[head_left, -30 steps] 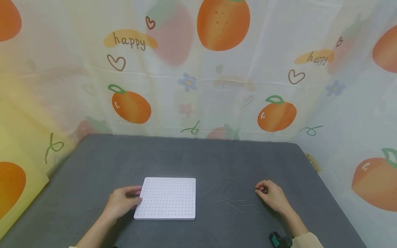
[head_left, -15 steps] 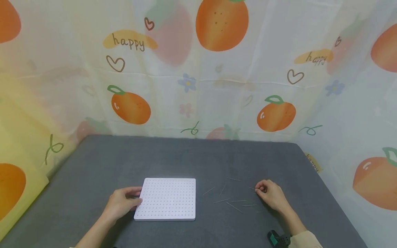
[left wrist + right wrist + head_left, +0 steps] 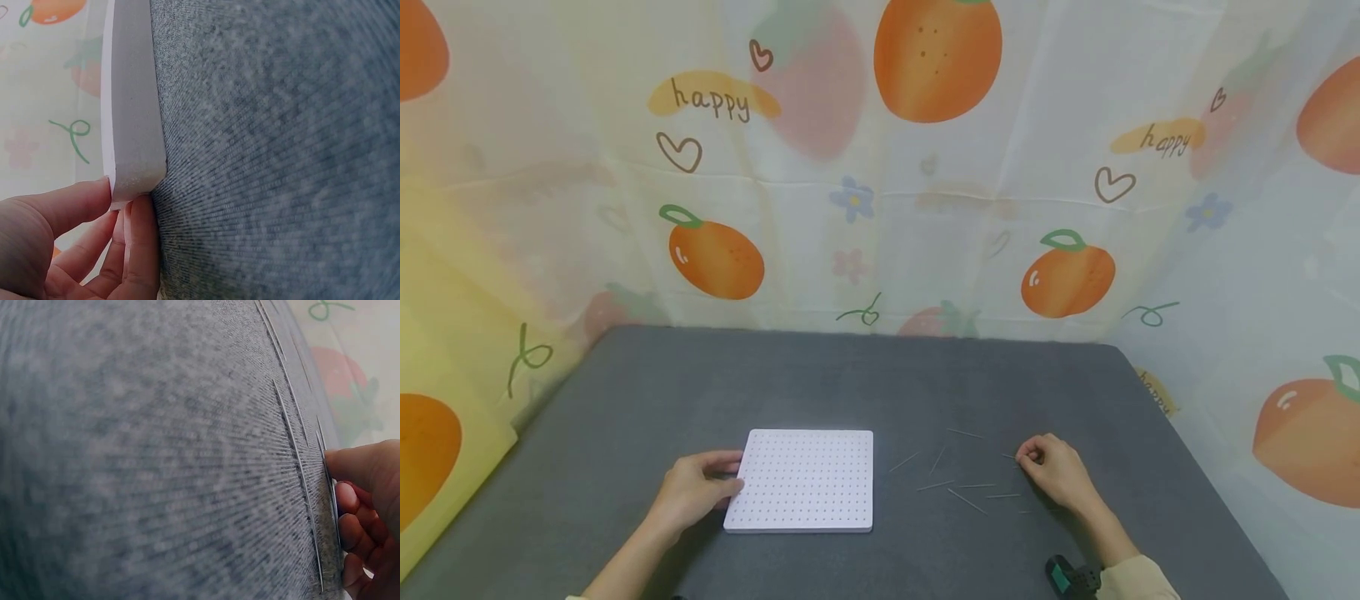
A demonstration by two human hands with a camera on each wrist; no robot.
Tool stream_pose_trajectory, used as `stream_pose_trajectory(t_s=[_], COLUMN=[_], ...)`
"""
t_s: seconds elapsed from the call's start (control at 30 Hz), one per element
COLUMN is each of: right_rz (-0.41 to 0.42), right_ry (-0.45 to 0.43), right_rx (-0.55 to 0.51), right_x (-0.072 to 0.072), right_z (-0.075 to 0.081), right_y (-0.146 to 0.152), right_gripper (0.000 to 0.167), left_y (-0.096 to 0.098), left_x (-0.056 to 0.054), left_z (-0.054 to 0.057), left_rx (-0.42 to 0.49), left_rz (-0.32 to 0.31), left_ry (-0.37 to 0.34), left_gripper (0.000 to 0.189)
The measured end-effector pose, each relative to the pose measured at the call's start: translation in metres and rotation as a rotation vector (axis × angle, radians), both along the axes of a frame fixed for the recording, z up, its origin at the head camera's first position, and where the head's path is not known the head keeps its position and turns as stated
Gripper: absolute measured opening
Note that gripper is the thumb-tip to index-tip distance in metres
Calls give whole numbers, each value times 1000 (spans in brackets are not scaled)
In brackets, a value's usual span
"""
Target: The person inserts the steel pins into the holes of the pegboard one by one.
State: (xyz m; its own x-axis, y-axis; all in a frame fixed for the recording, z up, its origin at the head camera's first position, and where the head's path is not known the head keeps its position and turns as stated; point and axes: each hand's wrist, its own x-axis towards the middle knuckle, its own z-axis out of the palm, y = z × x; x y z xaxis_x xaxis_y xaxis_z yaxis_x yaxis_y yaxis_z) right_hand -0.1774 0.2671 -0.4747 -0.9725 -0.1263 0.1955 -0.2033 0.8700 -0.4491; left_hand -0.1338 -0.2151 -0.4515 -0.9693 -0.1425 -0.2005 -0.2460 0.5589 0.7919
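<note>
A white square pegboard (image 3: 805, 482) with rows of small holes lies flat on the grey table. At its left edge, my left hand (image 3: 691, 492) holds the board, with the thumb on top and the fingers against the side; the left wrist view shows this grip at the board's corner (image 3: 134, 169). My right hand (image 3: 1058, 473) is down at the table to the right, thumb and curled fingers pinching a thin metal needle (image 3: 332, 481). Only a short tip of that needle (image 3: 1008, 456) shows in the head view.
Several more thin needles (image 3: 967, 499) lie scattered between the board and my right hand. One long needle (image 3: 300, 481) lies close beside the right hand. Behind the table (image 3: 850, 375) hangs a fruit-patterned curtain (image 3: 925, 250). A dark wrist device (image 3: 1070, 577) sits by the right sleeve.
</note>
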Motion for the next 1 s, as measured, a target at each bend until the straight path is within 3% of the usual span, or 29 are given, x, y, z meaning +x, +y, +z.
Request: stream_pose_trajectory(t_s=[0.6, 1.0], right_rz=[-18, -6], right_ry=[-99, -85], right_rx=[-30, -66], right_x=[0, 0], right_z=[7, 14], right_y=[0, -12], right_gripper=[6, 5], left_y=[0, -2], left_x=[0, -1], left_z=[1, 0], left_rx=[-12, -27], left_rz=[6, -6], left_ry=[-16, -11], left_gripper=[44, 45])
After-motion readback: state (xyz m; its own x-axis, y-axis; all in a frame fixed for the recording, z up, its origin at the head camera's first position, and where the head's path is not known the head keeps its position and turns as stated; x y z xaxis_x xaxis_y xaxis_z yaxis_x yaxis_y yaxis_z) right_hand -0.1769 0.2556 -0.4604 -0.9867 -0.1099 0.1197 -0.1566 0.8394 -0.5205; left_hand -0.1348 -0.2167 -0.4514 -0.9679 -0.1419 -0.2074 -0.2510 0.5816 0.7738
